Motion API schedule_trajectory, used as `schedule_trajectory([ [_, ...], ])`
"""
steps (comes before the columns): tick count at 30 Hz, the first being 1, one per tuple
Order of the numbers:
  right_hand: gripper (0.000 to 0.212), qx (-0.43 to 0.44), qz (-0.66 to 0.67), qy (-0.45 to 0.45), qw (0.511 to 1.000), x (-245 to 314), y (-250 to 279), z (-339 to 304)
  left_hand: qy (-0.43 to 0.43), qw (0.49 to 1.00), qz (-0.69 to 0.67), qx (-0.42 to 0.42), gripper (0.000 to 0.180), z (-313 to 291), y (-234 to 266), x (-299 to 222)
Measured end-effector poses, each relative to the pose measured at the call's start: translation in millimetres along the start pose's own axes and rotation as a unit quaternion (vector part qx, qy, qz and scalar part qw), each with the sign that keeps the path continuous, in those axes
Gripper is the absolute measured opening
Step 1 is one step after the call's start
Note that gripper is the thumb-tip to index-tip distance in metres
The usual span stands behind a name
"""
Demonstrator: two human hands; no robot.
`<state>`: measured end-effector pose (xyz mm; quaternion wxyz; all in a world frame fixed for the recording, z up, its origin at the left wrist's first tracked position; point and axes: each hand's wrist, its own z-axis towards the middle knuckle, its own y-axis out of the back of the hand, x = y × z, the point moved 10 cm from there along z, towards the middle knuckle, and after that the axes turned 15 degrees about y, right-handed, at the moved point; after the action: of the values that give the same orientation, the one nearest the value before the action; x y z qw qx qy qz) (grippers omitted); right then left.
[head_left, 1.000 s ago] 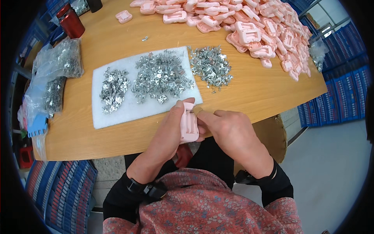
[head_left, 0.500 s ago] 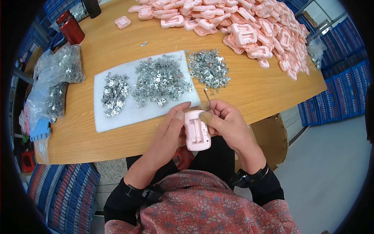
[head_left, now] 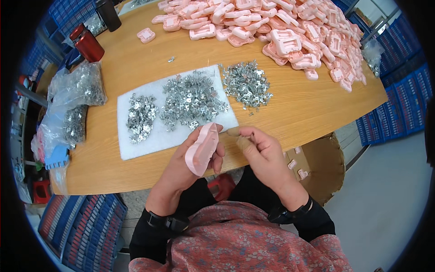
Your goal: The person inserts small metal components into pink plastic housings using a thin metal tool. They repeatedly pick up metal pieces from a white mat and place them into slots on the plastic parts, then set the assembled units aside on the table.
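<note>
My left hand (head_left: 177, 164) is wrapped round a pink plastic housing (head_left: 202, 152), a battery-compartment shell with a wavy rim. It is tilted up on its side above the table's front edge, so its compartment faces away from view. Just right of it, my right hand (head_left: 265, 156) is closed, thumb and forefinger together, with tan covers on fingertips. What it pinches is hidden. Beyond both hands lies a white foam sheet (head_left: 131, 152) bearing a large pile of small metal clips (head_left: 190, 102) and a smaller pile (head_left: 141, 117).
More metal clips (head_left: 247, 84) lie right of the sheet. A heap of pink housings (head_left: 285, 41) covers the table's far right. Clear bags of metal pieces (head_left: 88, 86) and a red bottle (head_left: 88, 45) stand left. Below the right edge is a cardboard box (head_left: 324, 167) with several pink pieces.
My left hand has turned the housing from compartment-up onto its side and drawn it left. My right hand has come off it; the thin metal tool seen in it before no longer shows.
</note>
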<state>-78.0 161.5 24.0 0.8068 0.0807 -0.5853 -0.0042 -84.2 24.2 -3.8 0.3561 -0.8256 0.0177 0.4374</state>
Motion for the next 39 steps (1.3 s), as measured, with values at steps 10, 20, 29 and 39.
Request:
schedule_trajectory([
  [10,0.046,0.122,-0.257,0.258,0.923,66,-48,-9,0.030,0.993,-0.112,-0.015,0.038,9,10,11],
  [20,0.028,0.020,-0.162,0.131,0.978,45,8,-9,-0.013,0.994,0.086,-0.073,0.037,-14,-2,14],
  [29,0.042,0.244,0.095,-0.080,0.962,29,-42,-8,0.141,0.937,0.264,0.181,0.044,-18,-19,9],
  [39,0.016,0.048,-0.311,0.084,0.945,-4,22,72,0.195,0.965,-0.099,0.142,0.068,-27,-1,27],
])
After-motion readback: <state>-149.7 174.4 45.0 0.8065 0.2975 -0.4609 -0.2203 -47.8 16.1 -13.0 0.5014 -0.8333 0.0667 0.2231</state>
